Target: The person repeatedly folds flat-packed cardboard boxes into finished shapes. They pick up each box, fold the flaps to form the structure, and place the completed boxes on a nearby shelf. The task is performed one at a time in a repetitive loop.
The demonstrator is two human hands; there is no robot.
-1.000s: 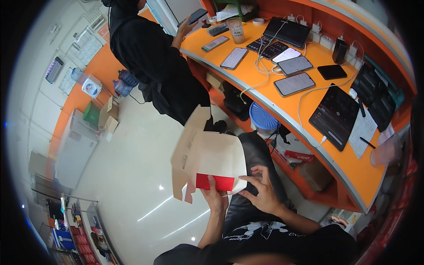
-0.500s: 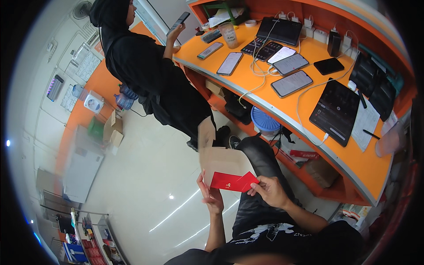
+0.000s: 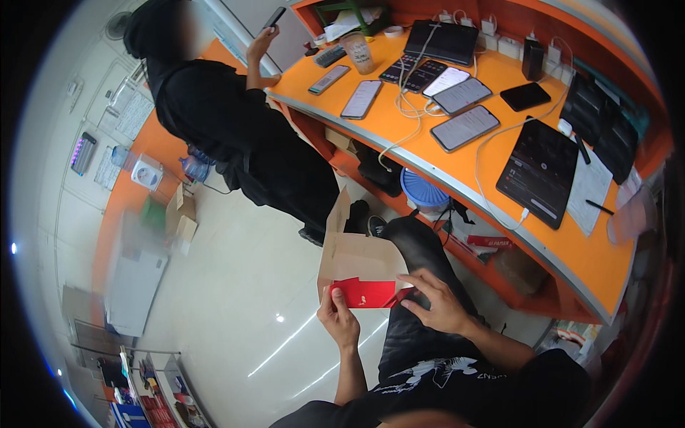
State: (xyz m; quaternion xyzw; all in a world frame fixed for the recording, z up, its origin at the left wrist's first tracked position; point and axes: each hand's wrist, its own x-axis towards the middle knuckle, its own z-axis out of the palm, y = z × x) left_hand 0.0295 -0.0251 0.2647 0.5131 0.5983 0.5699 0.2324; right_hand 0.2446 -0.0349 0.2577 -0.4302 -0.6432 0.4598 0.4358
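Note:
A partly folded cardboard box (image 3: 365,257), pale brown inside with a red outer panel, is held over my lap with its flaps standing up. At the left end of the red panel, my left hand (image 3: 338,317) is closed on the box, thumb over the front. My right hand (image 3: 437,303) is at the other end, thumb below and bent fingers above, around the small red corner flap. The fingertips there are slightly blurred. My dark trousers show beneath the box.
On the right, an orange desk (image 3: 457,167) holds several phones, a tablet (image 3: 540,171), cables and a plastic cup (image 3: 358,53). A person in black (image 3: 235,128) stands at the far left of the desk, holding a phone (image 3: 275,18). A blue-lidded tub (image 3: 424,190) is under the desk.
My left hand has closed on the red panel's left end. My right fingers have shifted from pinching the right corner to bending around its flap. The view has shifted slightly.

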